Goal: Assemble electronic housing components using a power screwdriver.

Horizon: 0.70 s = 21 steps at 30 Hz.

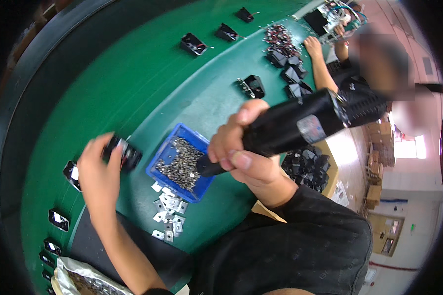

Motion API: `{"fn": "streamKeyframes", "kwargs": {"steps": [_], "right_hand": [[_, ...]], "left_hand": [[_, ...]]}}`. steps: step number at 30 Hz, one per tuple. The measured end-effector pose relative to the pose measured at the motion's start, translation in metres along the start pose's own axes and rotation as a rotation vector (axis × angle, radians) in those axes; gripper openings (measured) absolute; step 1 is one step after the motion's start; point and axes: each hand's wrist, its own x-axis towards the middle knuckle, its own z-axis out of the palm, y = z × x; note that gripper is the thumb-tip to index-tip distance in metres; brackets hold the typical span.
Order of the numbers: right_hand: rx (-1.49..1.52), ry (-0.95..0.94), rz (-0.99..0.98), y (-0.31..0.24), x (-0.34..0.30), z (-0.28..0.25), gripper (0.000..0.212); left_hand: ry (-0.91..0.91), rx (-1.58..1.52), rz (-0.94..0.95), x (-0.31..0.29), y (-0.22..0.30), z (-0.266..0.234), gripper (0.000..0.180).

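My right hand (246,147) is closed around a black electric screwdriver (295,125), whose narrow nose points down and left over a blue tray (202,194). Many small metal screws (182,162) lie in that tray. My left hand (99,167), slightly blurred, grips a small black housing (125,151) left of the tray, thumb on the near side and fingers behind. Wires or parts inside the housing are too smeared to make out. Close behind my left hand sits another black housing (72,175) with a white patch.
Small metal plates (170,211) lie below the tray, beside a black mat (147,246). Black housings (194,44) stand along the green belt (98,88). A bag of small parts (93,275) is at lower left. A co-worker's arm (322,64) reaches over heaped parts (282,42) at upper right.
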Motion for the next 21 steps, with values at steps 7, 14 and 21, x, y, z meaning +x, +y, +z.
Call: {"fn": "streamKeyframes", "kwargs": {"steps": [7,14,21], "right_hand": [[-0.045,-0.006,0.005,0.01,0.003,0.012,0.051],[-0.028,-0.106,-0.06,0.008,0.003,0.021,0.047],[0.294,-0.294,-0.059,-0.005,-0.003,0.012,0.048]], "left_hand": [[-0.091,0.026,-0.199,-0.088,-0.007,-0.005,0.025],[0.16,0.01,-0.026,-0.103,0.0,-0.01,0.037],[0.152,-0.268,0.092,-0.12,0.038,0.008,0.023]]}}
